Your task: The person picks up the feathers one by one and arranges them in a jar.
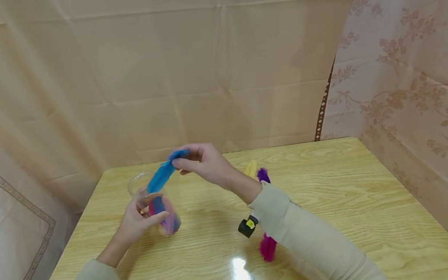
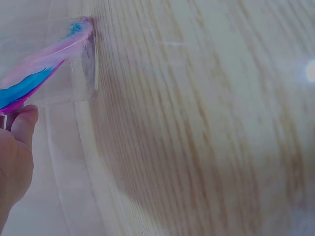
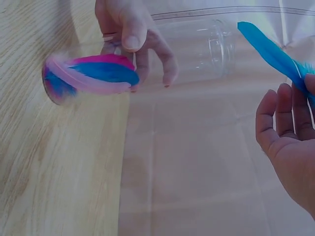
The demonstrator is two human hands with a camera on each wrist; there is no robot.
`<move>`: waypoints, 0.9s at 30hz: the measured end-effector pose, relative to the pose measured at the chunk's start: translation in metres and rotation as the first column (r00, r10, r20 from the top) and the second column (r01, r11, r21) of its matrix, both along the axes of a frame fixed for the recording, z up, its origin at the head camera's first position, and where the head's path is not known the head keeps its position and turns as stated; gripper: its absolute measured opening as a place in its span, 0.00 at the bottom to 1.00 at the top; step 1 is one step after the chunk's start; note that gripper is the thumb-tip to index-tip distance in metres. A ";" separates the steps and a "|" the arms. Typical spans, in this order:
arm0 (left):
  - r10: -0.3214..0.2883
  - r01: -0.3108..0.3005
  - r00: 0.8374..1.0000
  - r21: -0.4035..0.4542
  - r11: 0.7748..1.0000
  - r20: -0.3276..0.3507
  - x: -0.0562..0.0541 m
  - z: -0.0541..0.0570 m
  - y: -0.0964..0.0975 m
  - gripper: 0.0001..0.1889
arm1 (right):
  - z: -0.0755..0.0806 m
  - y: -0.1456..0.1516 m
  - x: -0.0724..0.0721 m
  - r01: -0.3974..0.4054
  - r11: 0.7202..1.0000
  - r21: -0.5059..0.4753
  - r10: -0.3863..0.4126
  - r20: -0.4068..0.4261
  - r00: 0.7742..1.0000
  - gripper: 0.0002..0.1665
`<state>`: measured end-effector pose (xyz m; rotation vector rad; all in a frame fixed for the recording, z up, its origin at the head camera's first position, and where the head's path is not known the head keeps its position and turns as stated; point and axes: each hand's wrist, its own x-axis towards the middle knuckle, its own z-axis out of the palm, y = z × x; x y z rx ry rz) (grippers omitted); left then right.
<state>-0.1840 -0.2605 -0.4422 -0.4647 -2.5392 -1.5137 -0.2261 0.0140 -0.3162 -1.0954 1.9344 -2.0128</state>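
Observation:
My left hand grips a clear jar round its side, thumb toward me. Inside, near the base, lie a pink feather, a blue feather and a magenta feather. In the head view the jar stands tilted over the table, its mouth up and away from me. Another blue feather is pinched between thumb and fingers of my right hand. That feather slants down toward the jar's mouth, and the right wrist view shows its tip just outside the rim.
On the wooden table, a yellow feather and a purple feather lie partly behind my right forearm. A magenta feather tip shows on the forearm's near side. Beige cloth hangs behind the table.

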 end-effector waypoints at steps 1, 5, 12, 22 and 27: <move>0.000 0.000 1.000 0.001 1.000 -0.002 0.000 0.000 0.000 0.27 | 0.001 -0.001 0.000 -0.001 1.000 0.000 0.001 -0.001 1.000 0.12; 0.000 0.000 1.000 0.008 1.000 0.012 0.000 0.000 -0.001 0.24 | 0.006 -0.005 0.001 -0.006 1.000 0.003 0.006 0.007 1.000 0.12; 0.010 -0.010 0.999 -0.002 1.000 0.034 0.000 0.001 0.000 0.28 | 0.012 -0.016 0.000 -0.011 1.000 -0.006 0.011 0.028 1.000 0.12; 0.007 -0.008 0.999 0.007 1.000 0.050 0.001 0.002 0.000 0.32 | 0.017 -0.024 -0.004 0.021 0.999 0.049 -0.018 -0.045 0.999 0.14; 0.009 -0.009 0.998 -0.001 1.000 0.059 0.002 0.003 0.000 0.28 | 0.018 -0.027 -0.007 0.058 0.990 0.126 -0.038 -0.156 0.987 0.15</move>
